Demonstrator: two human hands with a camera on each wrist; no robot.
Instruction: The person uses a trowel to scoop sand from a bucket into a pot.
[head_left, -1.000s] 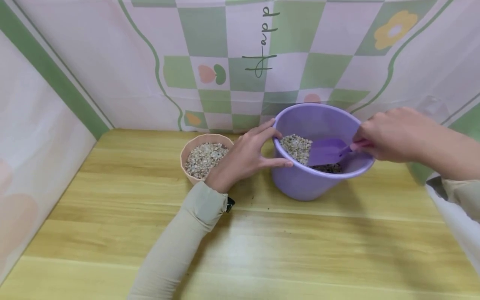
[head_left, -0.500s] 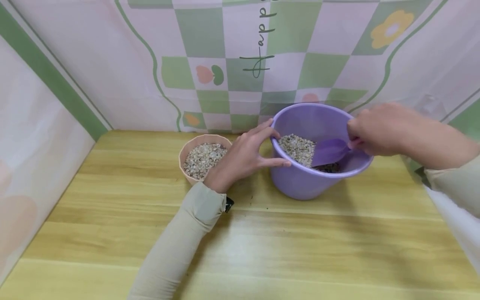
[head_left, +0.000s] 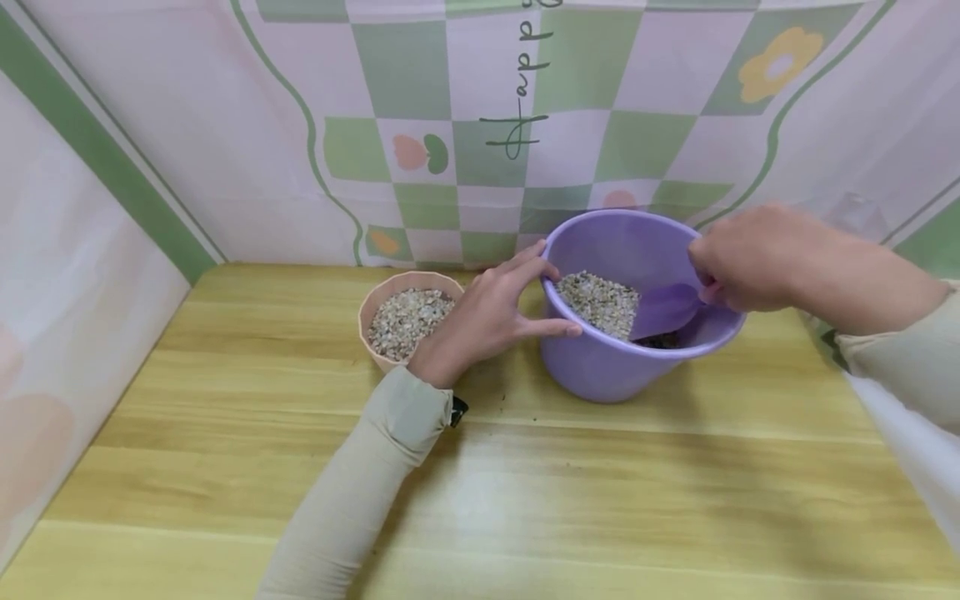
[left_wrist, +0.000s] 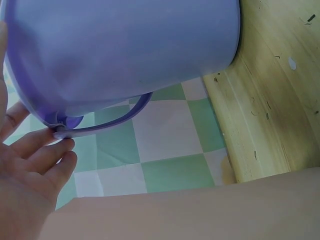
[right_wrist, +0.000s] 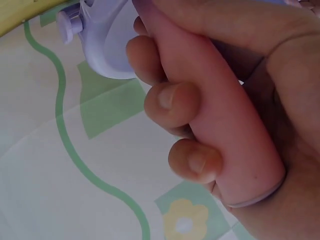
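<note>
Scoop point(head_left: 666, 308): inside the purple bucket point(head_left: 592, 371), blade against loose gravel point(head_left: 600, 304); probably light, stiff plastic, weightier once loaded; best held by its pink handle point(right_wrist: 215, 115), which looks smooth and could turn in a slack grip
Right hand point(head_left: 765, 258): fingers point(right_wrist: 172, 102) wrapped round the pink handle, no gap left
Left hand point(head_left: 491, 312): thumb spread wide from the fingers, which bend over the bucket's rim and hold it
Bucket: on the wooden surface point(head_left: 225, 433); likely slightly flexible, its gravel giving ballast; rim the surest hold
Peach bowl point(head_left: 377, 302): left of the bucket, partly behind the left arm; gravel inside, so probably heavy for its size
Backdrop point(head_left: 408, 71): sideways lettering reads "Happ"; next letter cut off
Brands: none legible on scoop or bucket
</note>
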